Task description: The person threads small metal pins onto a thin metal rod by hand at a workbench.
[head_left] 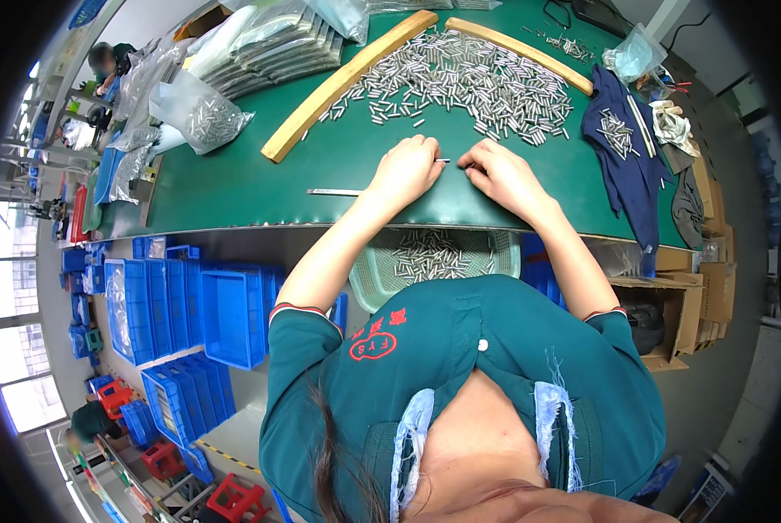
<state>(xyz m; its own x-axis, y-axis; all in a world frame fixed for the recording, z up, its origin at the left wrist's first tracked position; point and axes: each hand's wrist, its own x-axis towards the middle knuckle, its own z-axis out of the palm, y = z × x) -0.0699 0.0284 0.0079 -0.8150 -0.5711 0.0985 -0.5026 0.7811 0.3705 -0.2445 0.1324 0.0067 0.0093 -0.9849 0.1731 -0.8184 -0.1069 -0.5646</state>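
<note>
From where I stand, the broad green-topped worktable (225, 187) carries nearly everything. On its far half spreads a wide heap of short silver metal pins (469, 70), loose and pointing every way. Below the front edge, close against the person's body, sits a pale green plastic mesh basket (366, 283) with more such pins inside, placed, I'd guess, for short reach. A navy blue cloth (612, 174) lies at the right, a small separate pile on it, perhaps to set those apart. Two long pale wooden bars, one left (348, 85) and one right (521, 54) of the heap, slant outward like a fence, probably to stop pins rolling off.

The left hand (408, 166) pinches one slim silver pin (443, 160) at its fingertips, just above the bare front of the table. The right hand (503, 174) curls close by, fingers bent; whether it grips anything I cannot tell. Near the left wrist lies a narrow metal strip (329, 192).
</note>
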